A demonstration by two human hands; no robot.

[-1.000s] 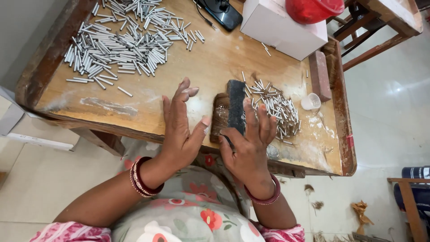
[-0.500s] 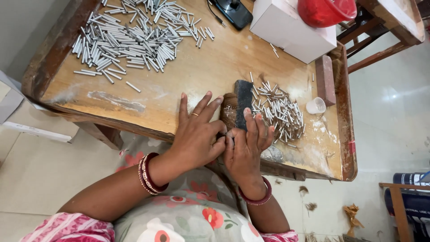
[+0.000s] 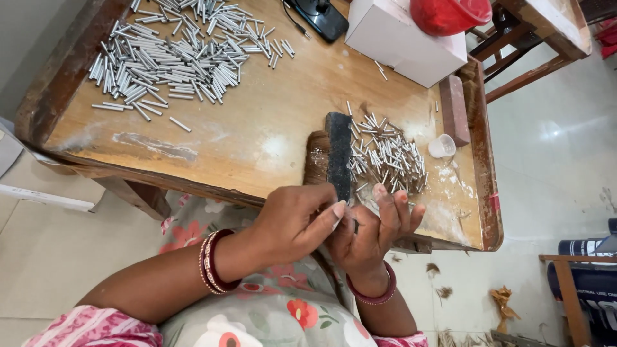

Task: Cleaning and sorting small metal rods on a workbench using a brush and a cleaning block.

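Note:
My left hand [image 3: 292, 222] is pinched on a small pale tube [image 3: 338, 217] just past the near edge of the wooden table [image 3: 257, 128]. The tube's tip meets the palm of my right hand [image 3: 379, 234], which is turned up with its fingers spread. An upright black block [image 3: 339, 151] stands on the table just beyond both hands, with a brown bristle bundle [image 3: 315, 160] against its left side. A small heap of short pale tubes [image 3: 385, 157] lies to the right of the block. Whether the right palm holds anything is hidden.
A large heap of longer pale tubes [image 3: 173, 54] covers the far left of the table. At the back stand a white box [image 3: 405, 45], a red bowl [image 3: 450, 13] and a black device [image 3: 318, 16]. A small clear cup [image 3: 442, 146] and a reddish block [image 3: 453, 109] sit near the right rim.
Both hands have drawn back from the black block toward my body. The left hand, open and flat before, has closed into a pinch on a small tube at the right palm.

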